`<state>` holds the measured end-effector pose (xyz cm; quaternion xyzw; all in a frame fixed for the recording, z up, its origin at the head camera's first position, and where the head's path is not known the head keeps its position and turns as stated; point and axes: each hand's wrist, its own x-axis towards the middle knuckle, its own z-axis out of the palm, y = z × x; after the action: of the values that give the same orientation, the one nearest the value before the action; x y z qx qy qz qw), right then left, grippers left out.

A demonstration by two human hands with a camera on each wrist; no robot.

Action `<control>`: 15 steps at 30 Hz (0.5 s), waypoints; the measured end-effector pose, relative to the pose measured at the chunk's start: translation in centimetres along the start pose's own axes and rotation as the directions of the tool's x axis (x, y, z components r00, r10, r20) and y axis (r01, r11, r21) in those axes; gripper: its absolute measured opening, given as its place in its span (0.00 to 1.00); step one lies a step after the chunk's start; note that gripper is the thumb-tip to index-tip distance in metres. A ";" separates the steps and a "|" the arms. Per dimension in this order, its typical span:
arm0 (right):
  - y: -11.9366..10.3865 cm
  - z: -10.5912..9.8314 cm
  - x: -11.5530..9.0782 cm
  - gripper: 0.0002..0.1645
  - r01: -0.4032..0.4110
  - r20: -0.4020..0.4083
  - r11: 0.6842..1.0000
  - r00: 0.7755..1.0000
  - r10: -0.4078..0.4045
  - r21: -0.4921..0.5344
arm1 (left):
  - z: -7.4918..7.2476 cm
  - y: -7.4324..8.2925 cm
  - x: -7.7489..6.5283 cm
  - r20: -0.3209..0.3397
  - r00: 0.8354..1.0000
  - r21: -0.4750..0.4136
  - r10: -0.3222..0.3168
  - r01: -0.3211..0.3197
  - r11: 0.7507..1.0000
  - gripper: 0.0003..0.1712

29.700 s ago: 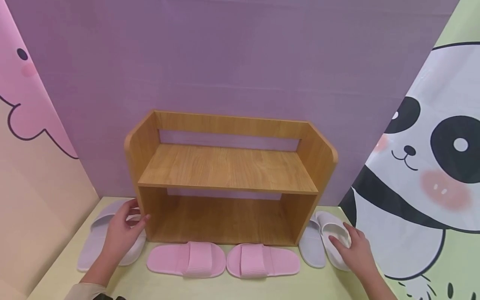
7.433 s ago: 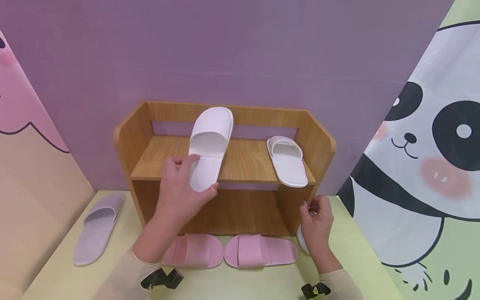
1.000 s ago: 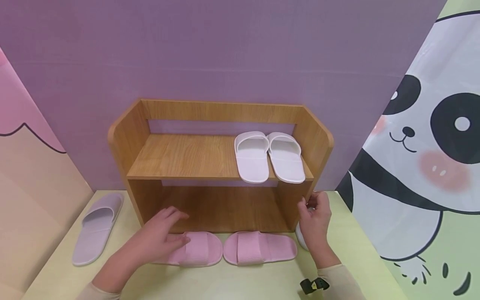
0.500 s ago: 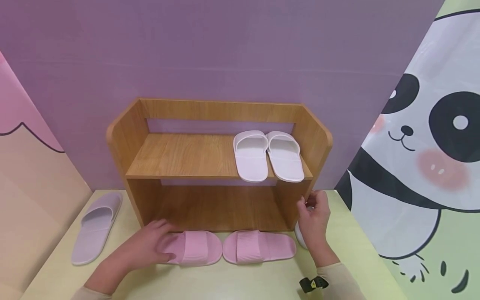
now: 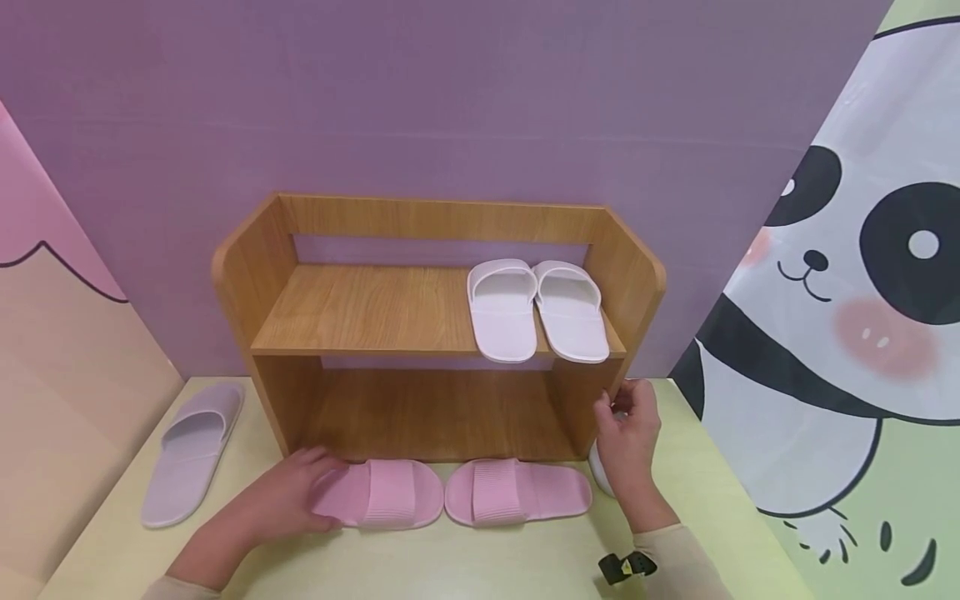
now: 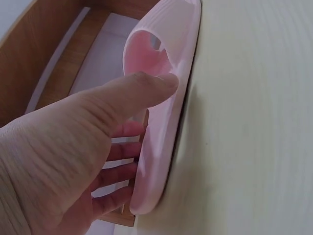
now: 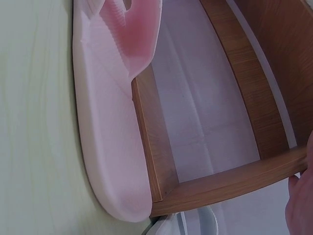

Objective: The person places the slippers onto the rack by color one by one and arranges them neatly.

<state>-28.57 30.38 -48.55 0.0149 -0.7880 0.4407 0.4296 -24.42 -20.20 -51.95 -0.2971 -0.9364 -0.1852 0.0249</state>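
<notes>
A wooden shoe rack (image 5: 360,351) stands against the wall, two white slippers side by side on its upper board: one left (image 5: 506,329), one right (image 5: 574,327). Two pink slippers lie toe to toe before it. My left hand (image 5: 281,500) grips the heel end of the left pink slipper (image 5: 392,504), which lies on the table; in the left wrist view, the thumb is at one edge, fingers at the other. My right hand (image 5: 632,429) pinches the front edge of the rack's right side panel, partly hiding a pale slipper (image 5: 600,473). The right pink slipper (image 5: 517,493) lies untouched.
One pale lilac slipper (image 5: 191,458) lies left of the rack on the light yellow table (image 5: 427,567). A purple wall (image 5: 450,100) rises behind, and a panda-print panel (image 5: 892,350) borders the right side.
Over the longer span, two white slippers have come from the table onto the upper board. In the last second, my left hand moved left onto the pink slipper's heel. My right hand stayed put.
</notes>
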 end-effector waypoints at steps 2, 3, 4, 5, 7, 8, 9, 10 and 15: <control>0.0 0.0 0.0 0.08 -0.001 -0.001 1.000 1.000 0.001 0.004 | 0.1 -0.1 -0.1 -0.001 1.000 0.001 0.003 -0.003 1.000 0.46; 0.0 0.0 0.0 0.08 -0.003 -0.001 1.000 1.000 0.003 0.004 | 0.2 -0.2 -0.1 0.000 1.000 0.004 0.005 -0.005 1.000 0.46; 0.0 0.0 -0.1 0.08 -0.003 -0.001 1.000 1.000 0.003 0.005 | 0.3 -0.3 -0.2 -0.001 1.000 0.004 0.008 -0.008 1.000 0.47; 0.0 0.0 -0.1 0.08 -0.004 -0.001 1.000 1.000 0.004 0.005 | 0.4 -0.4 -0.2 -0.001 1.000 0.003 0.012 -0.012 1.000 0.47; 0.0 0.0 -0.1 0.08 -0.001 -0.002 1.000 1.000 0.001 0.005 | 0.4 -0.6 -0.4 -0.002 1.000 -0.006 0.020 -0.020 1.000 0.47; 0.1 0.0 0.0 0.08 0.004 -0.004 1.000 1.000 -0.004 0.006 | 0.5 -0.7 -0.4 -0.002 1.000 -0.014 0.024 -0.024 1.000 0.47; 0.1 0.0 0.0 0.08 0.015 -0.008 1.000 1.000 -0.015 0.009 | 0.5 -0.8 -0.5 -0.002 1.000 -0.021 0.026 -0.026 0.999 0.47; 0.1 0.0 0.0 0.07 0.027 -0.013 1.000 1.000 -0.027 0.014 | 0.4 -0.8 -0.6 -0.002 1.000 -0.030 0.027 -0.028 0.999 0.47; 0.2 0.0 0.0 0.07 0.082 -0.034 0.996 0.996 -0.080 0.040 | 0.3 -1.1 -0.8 0.017 1.000 -0.056 0.017 -0.016 0.998 0.46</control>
<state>-28.61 30.55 -48.72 0.0485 -0.7706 0.4393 0.4592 -24.33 -21.38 -52.74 -0.3072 -0.9284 -0.2086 0.0098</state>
